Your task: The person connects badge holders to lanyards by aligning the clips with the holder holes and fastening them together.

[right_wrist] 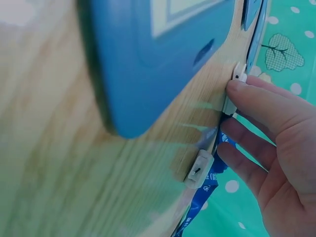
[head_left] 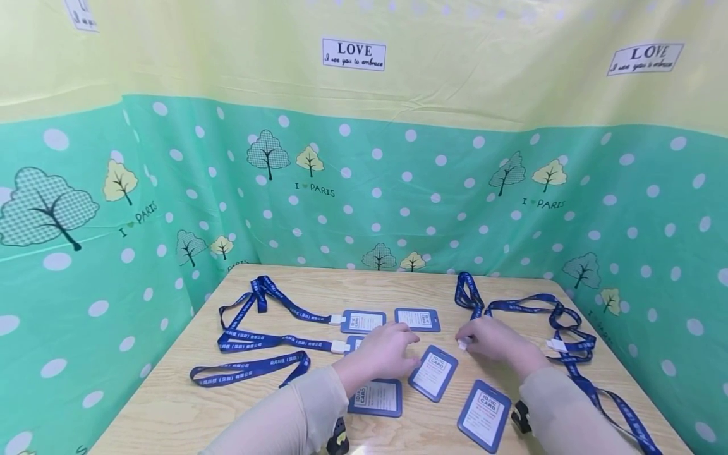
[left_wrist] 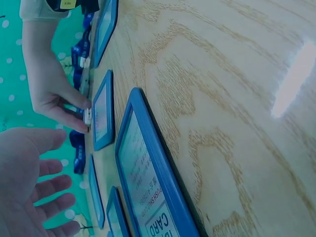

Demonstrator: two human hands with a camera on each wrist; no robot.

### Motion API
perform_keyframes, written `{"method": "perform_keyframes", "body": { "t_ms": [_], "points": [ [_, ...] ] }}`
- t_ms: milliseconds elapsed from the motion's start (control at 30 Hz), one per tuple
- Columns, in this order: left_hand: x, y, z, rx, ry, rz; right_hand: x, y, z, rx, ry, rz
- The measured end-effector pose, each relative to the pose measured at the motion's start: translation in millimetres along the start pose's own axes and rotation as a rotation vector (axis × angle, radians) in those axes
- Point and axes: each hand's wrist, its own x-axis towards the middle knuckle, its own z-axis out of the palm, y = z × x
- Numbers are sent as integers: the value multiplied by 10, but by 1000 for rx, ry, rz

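My right hand (head_left: 497,344) pinches the white plastic clip (right_wrist: 230,101) of a blue lanyard (head_left: 468,294) between thumb and forefinger. Just left of that clip lies a blue ID card holder (head_left: 433,374) with a printed insert, apart from both hands. My left hand (head_left: 387,352) hovers over the card holders left of the middle, its fingers loosely spread and holding nothing in the left wrist view. It partly hides a holder (head_left: 354,343) beneath it. Another card holder (head_left: 485,416) lies near the front, beside the right wrist.
Two lanyards at left join holders, one being the upper holder (head_left: 364,321). A looped lanyard (head_left: 250,370) lies below them. One holder (head_left: 418,320) lies at the back, another (head_left: 376,398) under the left forearm. Right-hand lanyards (head_left: 574,335) include a second white clip (right_wrist: 199,169).
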Motion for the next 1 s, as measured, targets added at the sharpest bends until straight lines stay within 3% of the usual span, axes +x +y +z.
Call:
{"method": "perform_keyframes", "body": {
  "t_ms": [600,800,1000],
  "points": [
    [34,-88,16,-18,3,-12,169,-38,19,-18,22,138],
    [87,-149,32,-107,-6,-44,211,-26,26,-36,28,137],
    [169,-195,35,-152,-5,-69,253,-19,49,14,34,212]
  ]
}}
